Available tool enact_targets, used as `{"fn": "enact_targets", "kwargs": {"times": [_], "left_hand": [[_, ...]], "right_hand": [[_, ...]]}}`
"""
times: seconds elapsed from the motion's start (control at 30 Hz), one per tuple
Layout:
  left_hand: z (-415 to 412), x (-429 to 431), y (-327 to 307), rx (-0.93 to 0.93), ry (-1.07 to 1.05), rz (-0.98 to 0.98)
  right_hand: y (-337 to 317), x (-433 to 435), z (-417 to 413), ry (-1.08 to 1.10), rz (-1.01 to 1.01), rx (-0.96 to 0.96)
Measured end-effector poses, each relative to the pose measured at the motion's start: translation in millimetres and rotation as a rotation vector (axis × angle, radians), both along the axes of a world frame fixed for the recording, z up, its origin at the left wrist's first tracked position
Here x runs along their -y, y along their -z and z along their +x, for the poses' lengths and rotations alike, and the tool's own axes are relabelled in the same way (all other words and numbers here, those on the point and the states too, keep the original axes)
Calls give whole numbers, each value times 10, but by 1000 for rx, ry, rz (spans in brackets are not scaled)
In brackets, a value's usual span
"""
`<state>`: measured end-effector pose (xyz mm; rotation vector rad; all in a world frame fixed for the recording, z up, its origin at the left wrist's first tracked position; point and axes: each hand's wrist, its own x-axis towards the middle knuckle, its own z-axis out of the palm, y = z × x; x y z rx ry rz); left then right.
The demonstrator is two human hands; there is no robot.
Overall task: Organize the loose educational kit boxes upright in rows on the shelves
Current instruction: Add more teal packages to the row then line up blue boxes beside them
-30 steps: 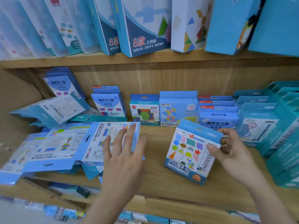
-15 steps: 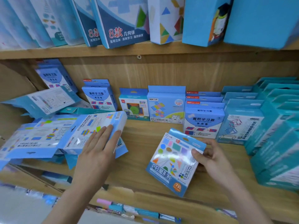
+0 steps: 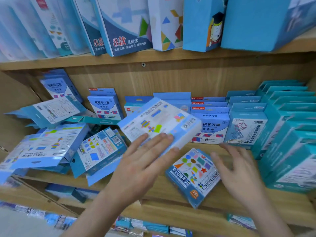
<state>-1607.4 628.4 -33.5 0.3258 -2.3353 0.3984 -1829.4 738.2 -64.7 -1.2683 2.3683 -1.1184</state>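
Observation:
My left hand [image 3: 147,159] grips a flat white and blue kit box [image 3: 159,124], fingers on its top face and thumb at its near edge. The box hangs tilted above the middle shelf [image 3: 153,190], in front of the upright boxes at the back. A smaller blue box with coloured shapes [image 3: 193,173] lies flat on the shelf near the front edge. My right hand [image 3: 239,170] hovers just right of it, fingers spread, holding nothing. Loose boxes [image 3: 49,147] lie in a heap at the left of the shelf.
Small blue boxes [image 3: 210,127] stand upright in rows at the back centre. Teal boxes [image 3: 287,134] fill the right side in rows. Large boxes [image 3: 123,26] stand on the upper shelf [image 3: 102,59]. More packets [image 3: 153,226] show on a lower shelf.
My left hand lifted the white and blue box off the left heap and carried it right to the centre. My right hand let go of the shapes box, which now lies flat.

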Motion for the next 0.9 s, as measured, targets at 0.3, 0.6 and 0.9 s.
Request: {"fn": "enact_targets", "kwargs": {"times": [0.3, 0.6, 0.9], "left_hand": [[-81, -219, 87, 279, -56, 201], [3, -309, -75, -443, 12, 1410], [-127, -311, -85, -670, -145, 1478]], "right_hand": [[-274, 114, 268, -114, -465, 1016], [-188, 101, 255, -168, -476, 906], [-175, 212, 363, -163, -369, 480]]}}
